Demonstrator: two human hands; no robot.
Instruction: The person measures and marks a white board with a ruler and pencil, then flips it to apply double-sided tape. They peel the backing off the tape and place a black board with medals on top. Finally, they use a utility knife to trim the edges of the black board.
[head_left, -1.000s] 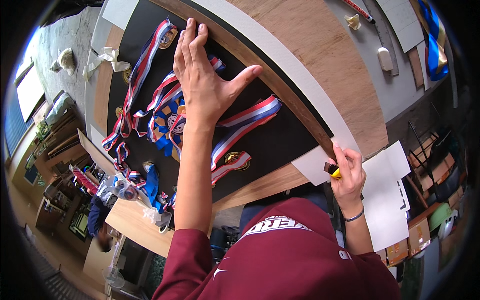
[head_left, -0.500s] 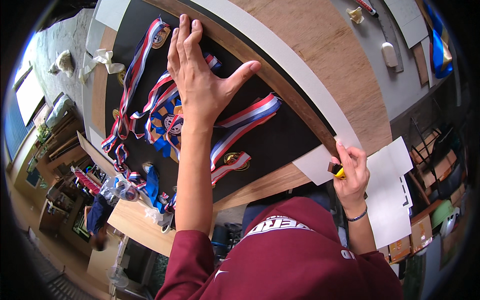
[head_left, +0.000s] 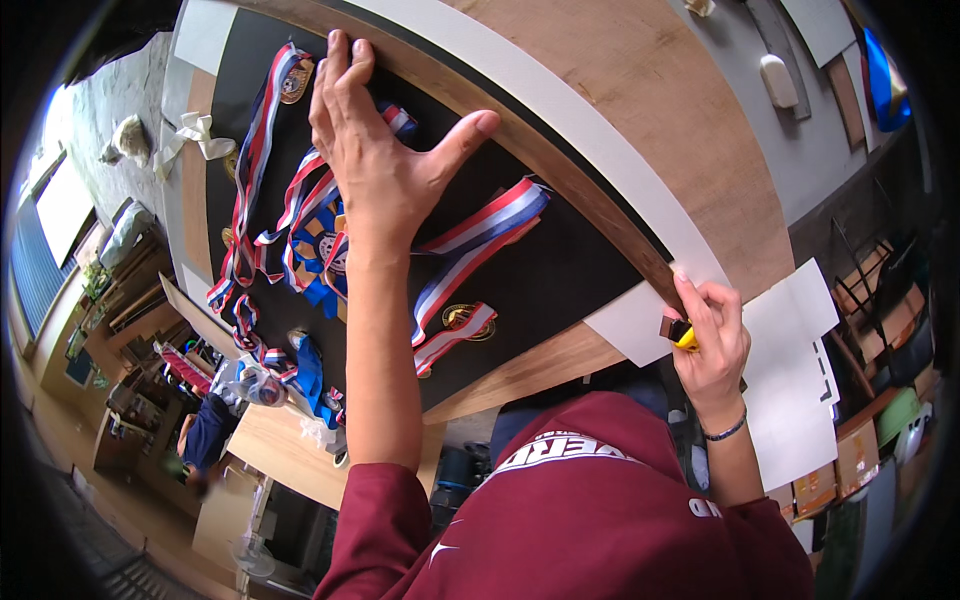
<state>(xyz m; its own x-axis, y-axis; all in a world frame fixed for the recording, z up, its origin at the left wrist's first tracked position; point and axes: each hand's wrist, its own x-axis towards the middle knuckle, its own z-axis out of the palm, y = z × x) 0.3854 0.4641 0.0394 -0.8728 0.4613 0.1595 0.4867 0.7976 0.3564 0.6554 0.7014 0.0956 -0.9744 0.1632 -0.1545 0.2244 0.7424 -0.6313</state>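
Observation:
My left hand [head_left: 375, 175] is spread open, its fingertips and thumb resting on a long wooden strip [head_left: 570, 175]. The strip lies along the far side of a black panel [head_left: 560, 270]. At the strip's right end, my right hand [head_left: 712, 345] is closed around a small yellow tool with a dark end [head_left: 686, 338]; my fingers hide most of it, so its kind is unclear. A white paper sheet [head_left: 632, 325] lies beneath that end. Around my left forearm are red, white and blue medal ribbons [head_left: 500, 217], a gold medal [head_left: 468, 321] and a blue rosette [head_left: 325, 250].
Beyond the strip lie a white band [head_left: 560, 75] and a plywood sheet [head_left: 665, 110]. A metal ruler [head_left: 775, 40] and a white eraser-like block [head_left: 778, 82] are at the far right. Larger white paper [head_left: 785, 395] lies beside my right wrist. Another person [head_left: 207, 430] is at the left.
The view has shifted slightly, so the panel and my left hand appear farther left. Both hands keep nearly the same places on the strip. A red marker at top right has left the picture.

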